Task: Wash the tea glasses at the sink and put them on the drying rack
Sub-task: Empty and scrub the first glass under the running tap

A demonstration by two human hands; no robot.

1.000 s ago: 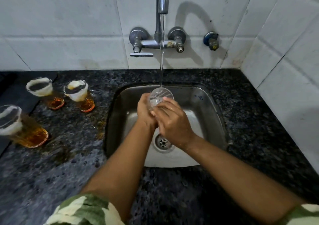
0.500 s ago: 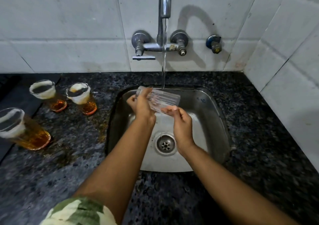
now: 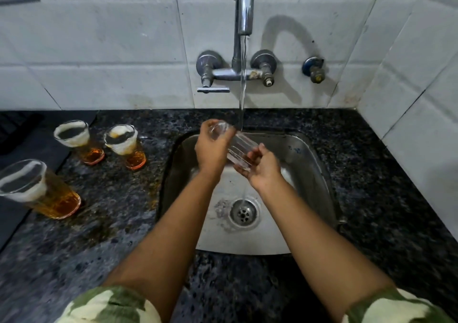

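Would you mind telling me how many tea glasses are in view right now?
4. One clear glass is held in both hands over the sink. Three with tea stand on the counter left of it: near, far left, far right. None seem hidden.

A clear ribbed glass (image 3: 239, 149) lies tilted on its side over the sink (image 3: 309, 154); three glasses (image 3: 81, 140) (image 3: 125, 146) (image 3: 39, 188) holding amber tea stand on the counter (image 3: 111, 223).

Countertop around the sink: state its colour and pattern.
Black, grey-speckled stone countertop, seen in the head view.
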